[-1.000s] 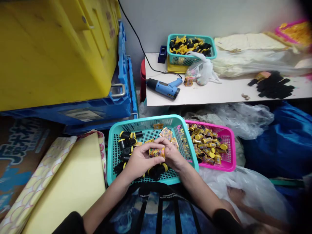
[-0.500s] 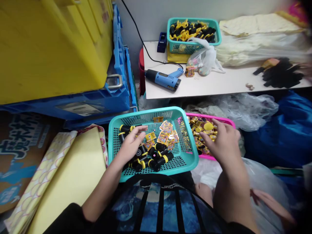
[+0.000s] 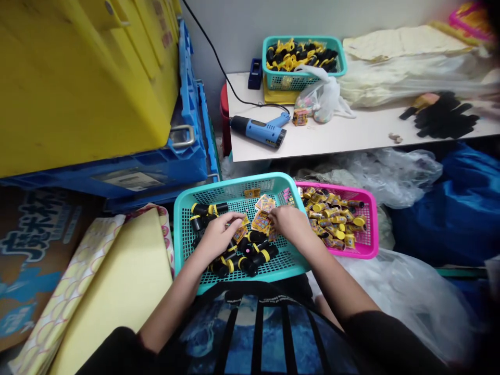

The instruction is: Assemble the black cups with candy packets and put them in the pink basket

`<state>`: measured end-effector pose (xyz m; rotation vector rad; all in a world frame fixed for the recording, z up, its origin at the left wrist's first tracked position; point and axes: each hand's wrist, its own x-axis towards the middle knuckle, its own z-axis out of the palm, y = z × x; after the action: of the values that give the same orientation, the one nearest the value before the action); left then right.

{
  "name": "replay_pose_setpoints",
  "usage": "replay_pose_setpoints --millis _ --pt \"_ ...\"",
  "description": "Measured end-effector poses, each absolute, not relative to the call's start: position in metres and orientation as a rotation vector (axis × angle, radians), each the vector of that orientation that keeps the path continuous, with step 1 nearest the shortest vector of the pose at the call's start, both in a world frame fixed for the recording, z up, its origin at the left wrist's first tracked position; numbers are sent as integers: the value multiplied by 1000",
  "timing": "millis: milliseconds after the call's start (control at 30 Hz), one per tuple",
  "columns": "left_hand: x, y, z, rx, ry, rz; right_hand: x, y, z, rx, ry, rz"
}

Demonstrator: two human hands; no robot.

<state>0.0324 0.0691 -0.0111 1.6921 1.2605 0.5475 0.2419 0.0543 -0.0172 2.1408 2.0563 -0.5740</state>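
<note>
Both your left hand (image 3: 217, 235) and right hand (image 3: 291, 223) are at the labels (image 3: 261, 222) in the teal basket (image 3: 234, 184), frame centre; grip closure I cannot tell. Label picking seems in hand; next likely needs a fine pinch.

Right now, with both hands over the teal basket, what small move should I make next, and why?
I'd probably pinch and lift one printed piece with your right hand, since its fingertips are at that pile and black-and-yellow cylinders lie close by.
</note>
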Motion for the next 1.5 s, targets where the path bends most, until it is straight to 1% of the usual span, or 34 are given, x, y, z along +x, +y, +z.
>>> replay_pose_setpoints --millis 167,233,300,333,433,500,633,733,800,900,1000,1167,1500 --pt "47 73 -2 1787 1194 693 251 42 16 2028 2330 -496" --pt "57 75 4 1717 1124 729 250 42 28 1988 2510 -547" --pt "63 78 9 1538 1091 810 245 46 34 2021 2663 -731" --pt "65 79 10 1427 1090 877 241 48 34 2075 2703 -885" --pt "62 81 10 1117 1086 1055 227 55 26 2244 2648 -1421" --pt "56 80 9 989 1068 1068 218 59 19 2290 2597 -1592" --pt "42 79 6 921 1039 957 207 62 13 2284 2667 -1512" --pt "30 82 2 925 1104 993 200 64 6 2220 2650 -1493" --pt "20 86 -1 926 1172 1051 190 63 -5 2116 2608 -1315" --pt "6 89 -4 939 1303 1117 168 54 -29 1786 2615 -911" --pt "-3 89 -6 947 1382 1146 147 42 -50 1605 2679 -743" --pt "-6 85 -11 929 1352 1120 135 31 -56 1629 2823 -751" --pt "-12 73 -13 934 1410 1116 142 29 -54 1808 2675 -888"
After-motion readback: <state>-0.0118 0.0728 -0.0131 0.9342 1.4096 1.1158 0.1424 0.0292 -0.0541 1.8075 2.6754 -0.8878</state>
